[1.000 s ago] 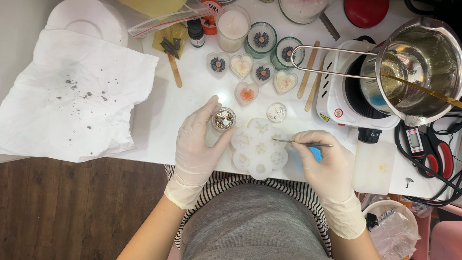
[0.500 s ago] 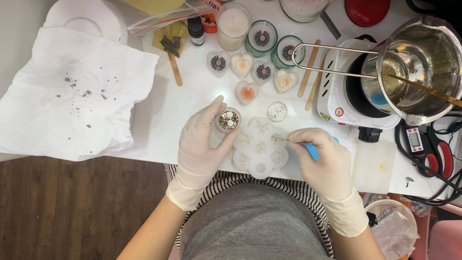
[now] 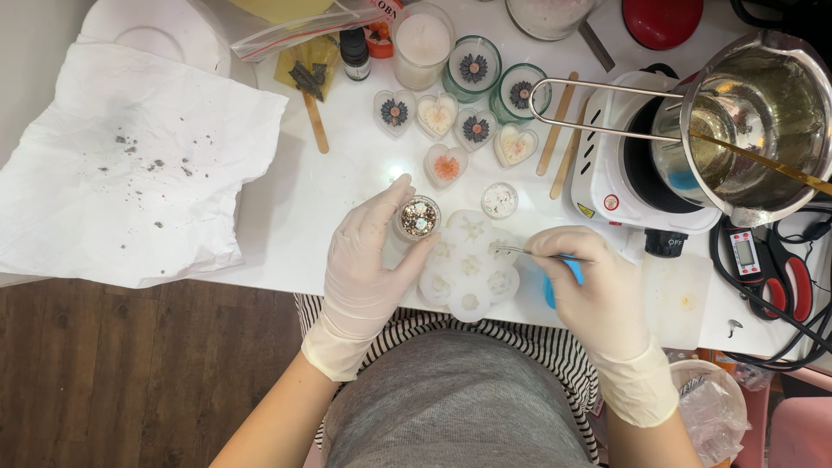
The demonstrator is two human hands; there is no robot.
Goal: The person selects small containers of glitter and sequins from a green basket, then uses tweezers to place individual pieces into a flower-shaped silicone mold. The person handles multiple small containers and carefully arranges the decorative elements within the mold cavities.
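Clearly, the left hand (image 3: 368,264) pinches a small glitter jar (image 3: 419,217) beside the white mold (image 3: 469,264), the right hand (image 3: 589,282) pinches tweezers (image 3: 529,252) over it — a tilt could spill glitter onto the surface (image 3: 347,173).

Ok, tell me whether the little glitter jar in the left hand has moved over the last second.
Yes, slightly. The glitter jar in the left hand has edged right, nearer the white flower mould on the table; its rim now sits at the mould's upper left edge.
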